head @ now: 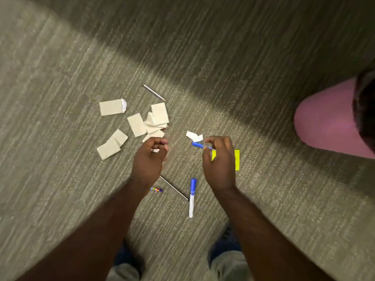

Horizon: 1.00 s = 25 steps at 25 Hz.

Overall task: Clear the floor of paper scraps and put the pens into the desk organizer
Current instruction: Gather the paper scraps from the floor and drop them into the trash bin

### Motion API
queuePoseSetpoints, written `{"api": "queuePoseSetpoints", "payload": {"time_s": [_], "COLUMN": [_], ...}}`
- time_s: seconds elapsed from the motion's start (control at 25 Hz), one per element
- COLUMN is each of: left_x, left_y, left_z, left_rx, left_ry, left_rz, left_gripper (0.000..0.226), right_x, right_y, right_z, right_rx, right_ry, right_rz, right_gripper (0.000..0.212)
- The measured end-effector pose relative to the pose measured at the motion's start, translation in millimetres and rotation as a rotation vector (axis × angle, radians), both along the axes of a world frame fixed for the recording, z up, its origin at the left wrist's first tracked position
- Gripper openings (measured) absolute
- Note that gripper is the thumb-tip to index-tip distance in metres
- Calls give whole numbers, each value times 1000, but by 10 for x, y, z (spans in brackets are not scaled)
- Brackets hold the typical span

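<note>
- Looking down at a grey carpet floor (60, 57), two bare hands hang over a mess of paper and pens; the picture is a bit blurry
- the left hand (149, 159) is curled in; something small and white shows between its fingers, but I cannot tell if it grips it
- the right hand (220, 161) pinches a blue pen (197, 145) between thumb and fingers; the pen sticks out to the left of the hand
- a yellow paper (237, 160) shows behind the right hand; the hand hides its middle, so I cannot tell if it is held or lies on the floor
- a small white scrap (194, 136) lies just above the blue pen
- many cream paper pieces (138, 124) lie on the floor up and left of the left hand; some are piled on each other; one piece (111, 107) lies apart, further left
- a thin grey pencil (153, 92) lies just above the pile
- a blue and white marker (192, 197) lies between the two arms, near the feet
- a thin dark stick (174, 188) lies slanted beside the marker; its top end is hidden under the left wrist
- a tiny bright-coloured thing (156, 189) peeks out beside the left wrist; it is too small to name
- a big pink round shape (328, 122) sits at the right edge, well apart from the papers
- blue shoes (225, 240) show at the bottom.
</note>
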State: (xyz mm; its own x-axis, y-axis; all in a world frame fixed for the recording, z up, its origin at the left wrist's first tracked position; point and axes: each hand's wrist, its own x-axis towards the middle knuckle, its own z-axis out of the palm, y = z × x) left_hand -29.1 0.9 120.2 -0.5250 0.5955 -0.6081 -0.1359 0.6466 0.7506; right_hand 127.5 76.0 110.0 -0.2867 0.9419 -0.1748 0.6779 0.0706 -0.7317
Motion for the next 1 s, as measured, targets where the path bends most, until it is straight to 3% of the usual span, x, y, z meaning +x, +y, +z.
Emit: {"api": "queuePoseSetpoints", "payload": {"time_s": [0.12, 0.24, 0.44, 0.72, 0.84, 1.0], "left_x": [-205, -370, -391, -240, -253, -383], "left_y": [-190, -296, -281, -161, -135, -99], "left_z": [-391, -813, -1274, -1477, -1522, -1597], "left_rx": [-25, -103, -252, -333, -346, -351], "left_ry": [87, 298, 453, 593, 571, 542], "left_rz": [-12, -32, -48, -103, -90, -131], "left_gripper": [11, 19, 44, 76, 66, 35], "right_x": [-191, -258, -276, -369, -470, -871], "right_y": [22, 120, 297, 314, 318, 304], "right_z": [-429, -838, -1311, -1495, -1446, -1355], "right_rx": [-13, -46, -76, -80, -52, -60], "right_ry": [-86, -176, -329, -249, -213, -55], "right_rz": [38, 62, 155, 278, 268, 194], "right_gripper": [23, 21, 25, 15, 5, 11]}}
